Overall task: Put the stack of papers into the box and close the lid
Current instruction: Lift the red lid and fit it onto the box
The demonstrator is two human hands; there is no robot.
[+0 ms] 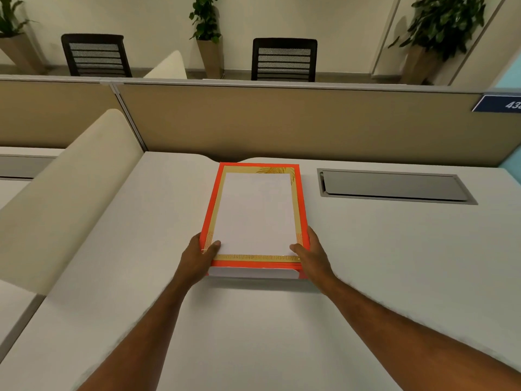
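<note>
A flat orange box (209, 206) with a gold patterned border lies on the white desk (394, 249), long side pointing away from me. A white stack of papers (255, 213) rests flat inside the gold border; I cannot tell whether it lies on the lid or in the box. A white band shows under the orange near edge. My left hand (197, 261) grips the near left corner, thumb on the paper's corner. My right hand (313, 258) grips the near right corner the same way.
A grey metal cable hatch (394, 186) is set into the desk right of the box. A cream curved divider (70, 198) rises on the left. A tan partition (282, 122) closes the desk's far edge; chairs and potted plants stand behind it.
</note>
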